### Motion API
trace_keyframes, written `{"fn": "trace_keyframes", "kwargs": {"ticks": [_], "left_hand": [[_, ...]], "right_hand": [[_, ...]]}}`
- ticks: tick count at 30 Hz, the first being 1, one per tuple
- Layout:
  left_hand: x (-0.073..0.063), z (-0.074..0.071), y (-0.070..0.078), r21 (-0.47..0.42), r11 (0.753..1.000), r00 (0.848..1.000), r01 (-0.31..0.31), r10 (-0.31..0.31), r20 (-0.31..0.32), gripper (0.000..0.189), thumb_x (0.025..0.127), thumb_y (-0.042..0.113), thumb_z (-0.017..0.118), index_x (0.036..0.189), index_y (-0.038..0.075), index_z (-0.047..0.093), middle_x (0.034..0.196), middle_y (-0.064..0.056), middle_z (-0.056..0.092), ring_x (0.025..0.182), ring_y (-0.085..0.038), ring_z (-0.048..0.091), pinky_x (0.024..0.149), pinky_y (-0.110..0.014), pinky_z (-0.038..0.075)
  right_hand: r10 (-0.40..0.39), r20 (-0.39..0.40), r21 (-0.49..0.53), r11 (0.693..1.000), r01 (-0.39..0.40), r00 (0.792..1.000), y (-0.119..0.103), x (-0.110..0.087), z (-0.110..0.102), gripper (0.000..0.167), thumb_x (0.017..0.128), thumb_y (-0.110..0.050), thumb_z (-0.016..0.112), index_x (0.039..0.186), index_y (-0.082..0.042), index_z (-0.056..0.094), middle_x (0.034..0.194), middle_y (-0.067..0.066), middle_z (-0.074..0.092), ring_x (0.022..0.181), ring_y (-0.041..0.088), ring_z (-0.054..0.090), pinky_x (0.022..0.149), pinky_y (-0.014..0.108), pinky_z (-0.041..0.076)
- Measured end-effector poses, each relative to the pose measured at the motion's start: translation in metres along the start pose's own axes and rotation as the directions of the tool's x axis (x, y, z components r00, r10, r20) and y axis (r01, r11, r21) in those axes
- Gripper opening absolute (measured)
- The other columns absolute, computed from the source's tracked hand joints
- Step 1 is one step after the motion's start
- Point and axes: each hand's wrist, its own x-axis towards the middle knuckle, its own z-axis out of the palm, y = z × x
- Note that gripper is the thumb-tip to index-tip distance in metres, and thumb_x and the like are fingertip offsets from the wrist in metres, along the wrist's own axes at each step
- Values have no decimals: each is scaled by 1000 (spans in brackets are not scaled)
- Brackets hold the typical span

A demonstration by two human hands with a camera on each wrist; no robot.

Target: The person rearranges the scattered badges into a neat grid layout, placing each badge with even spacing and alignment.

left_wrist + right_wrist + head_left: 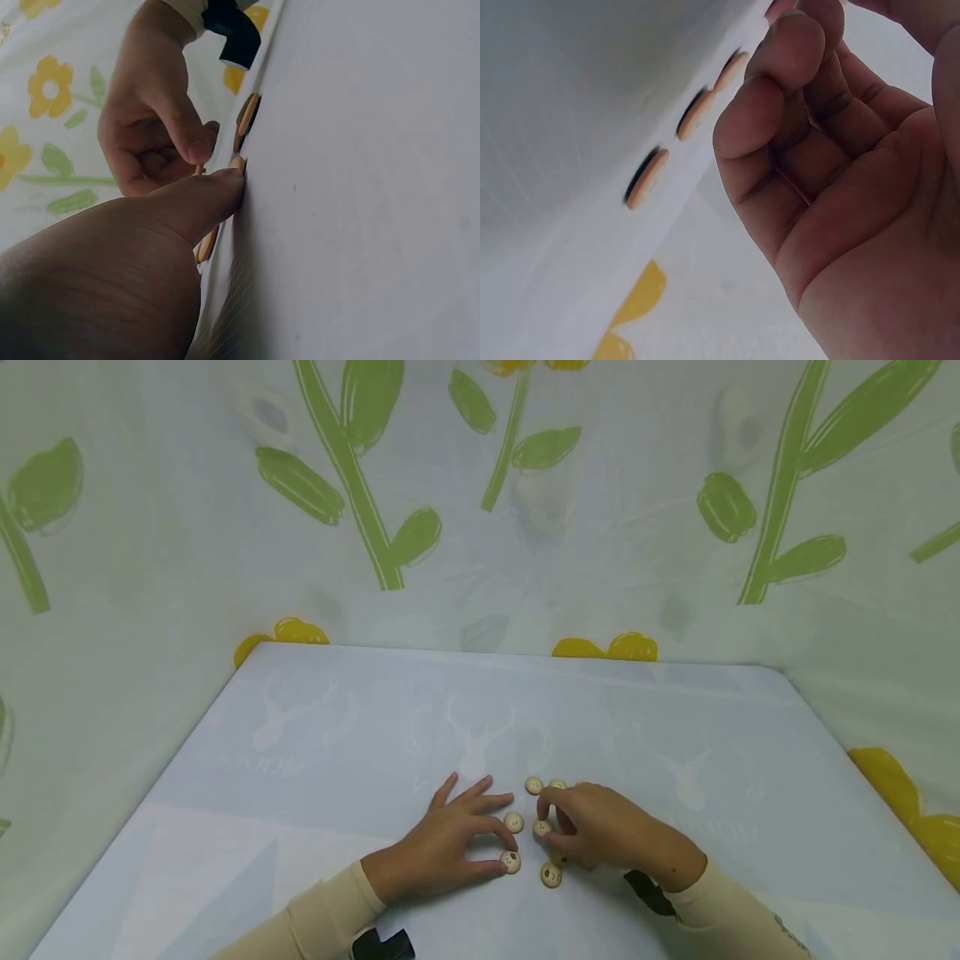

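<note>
Head view. Seven round, pale discs are on the white-blue counter, grouped between and around the hands. The left hand has thumb and index finger at the rim of the near-left disc, gripping it; its other fingers are spread. The right hand pinches the central disc between thumb and index finger. Two far discs lie side by side beyond the right hand. One middle disc lies just past the left index finger. The near-right disc lies nearer the wearer, with a partly covered disc just beside it under the right hand.

Left wrist view. The left thumb meets the edge of its disc, low against the counter. Beyond it, the right hand holds its own disc by the rim; whether that piece is clear of the surface cannot be told.

Right wrist view. The right fingers are bent inward; the pinch point sits at the top border, so the grip cannot be confirmed here. Three discs lie in a row on the counter.

Handling. The discs look like wood: probably light, stiff and hard to break. Smooth faces may slip. Take hold at opposite points of the rim, using thumb and index fingertip.
</note>
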Motion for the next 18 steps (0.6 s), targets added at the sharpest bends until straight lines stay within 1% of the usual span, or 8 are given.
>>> {"fn": "trace_keyframes", "kwargs": {"ticks": [7,12,18], "left_hand": [[0,-1,1,-3,1000,1000,-1,1,-4,18,87,45,75,104,43,70,153,6,49,154,-29,24,119,-69,3],[-2,1,1,-16,1000,1000,11,-11,1,17,87,44,75,103,43,70,152,6,50,154,-29,24,119,-69,3],[-1,1,1,5,1000,1000,11,-11,-7,18,87,45,75,104,43,70,152,6,50,154,-28,25,119,-68,4]], "right_hand": [[-11,-35,-16,1000,10,999,3,-3,-7,13,91,-24,73,100,-21,63,63,-14,49,55,-1,43,51,20,40],[-9,-37,-8,1000,9,999,4,-5,-9,13,92,-23,72,101,-21,63,63,-14,49,55,0,43,52,20,41],[-7,-58,-23,1000,6,998,6,-6,-12,14,91,-24,73,100,-20,63,62,-14,48,55,0,42,51,20,40]]}}
